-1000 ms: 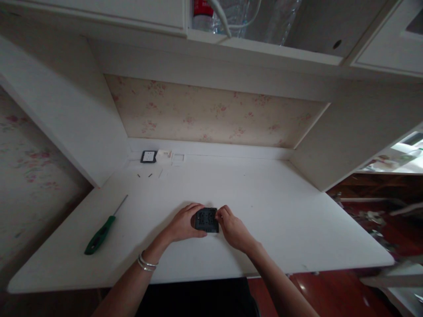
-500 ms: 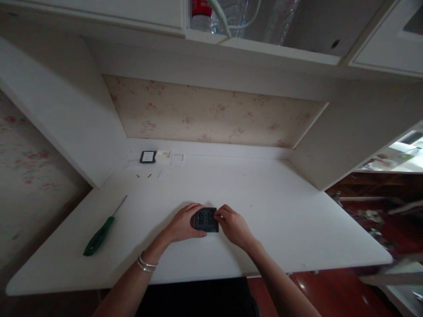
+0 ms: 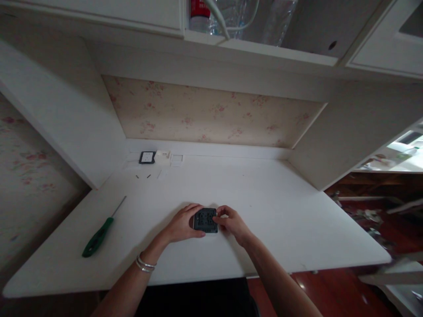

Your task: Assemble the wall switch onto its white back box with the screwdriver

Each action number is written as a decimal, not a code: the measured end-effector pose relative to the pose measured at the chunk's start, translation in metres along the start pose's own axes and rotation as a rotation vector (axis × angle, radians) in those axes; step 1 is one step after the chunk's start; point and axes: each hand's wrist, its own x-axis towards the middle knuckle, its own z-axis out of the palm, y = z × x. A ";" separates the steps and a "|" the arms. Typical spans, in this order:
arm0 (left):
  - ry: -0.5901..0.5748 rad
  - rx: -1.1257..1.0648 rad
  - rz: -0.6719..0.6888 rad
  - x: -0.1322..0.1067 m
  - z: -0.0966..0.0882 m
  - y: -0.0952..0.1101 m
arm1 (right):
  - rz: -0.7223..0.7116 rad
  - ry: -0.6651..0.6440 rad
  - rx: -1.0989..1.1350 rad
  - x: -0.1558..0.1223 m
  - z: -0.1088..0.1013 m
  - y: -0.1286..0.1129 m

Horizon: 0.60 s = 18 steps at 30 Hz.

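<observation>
A square, dark wall socket (image 3: 205, 221) faces up with its moulded inside or back, held just at the tabletop. My left hand (image 3: 181, 223) grips it from the left, fingers along its far edge and thumb at the near corner. My right hand (image 3: 231, 223) is closed at its right edge, with the thumb over the face and the index finger by the far right corner. Whether a small part sits between those fingertips is hidden. Left of my hands lies a screwdriver (image 3: 99, 235) with a green handle, its shaft pointing away from me.
At the back left of the white table (image 3: 280, 220) lie a white socket with a dark frame (image 3: 147, 157), a white box-like part (image 3: 163, 156) and a thin white frame (image 3: 177, 158). Two small screws (image 3: 148, 176) lie before them. An overhead shelf holds plastic bottles (image 3: 200, 15).
My right hand's fingers have shifted slightly: the index finger now reaches the socket's far right corner and the thumb rests on its face. My left hand keeps its hold.
</observation>
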 end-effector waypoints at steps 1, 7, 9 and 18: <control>-0.002 -0.008 -0.004 0.000 0.000 0.000 | -0.001 -0.003 -0.009 0.000 0.000 0.000; -0.017 -0.039 -0.002 0.000 -0.002 0.000 | -0.010 0.016 -0.014 0.003 0.002 0.005; -0.016 -0.040 0.008 0.001 -0.002 0.000 | -0.022 0.001 -0.003 0.002 0.001 0.005; -0.006 -0.002 0.017 0.002 0.000 0.003 | -0.066 -0.066 0.120 -0.004 -0.009 0.003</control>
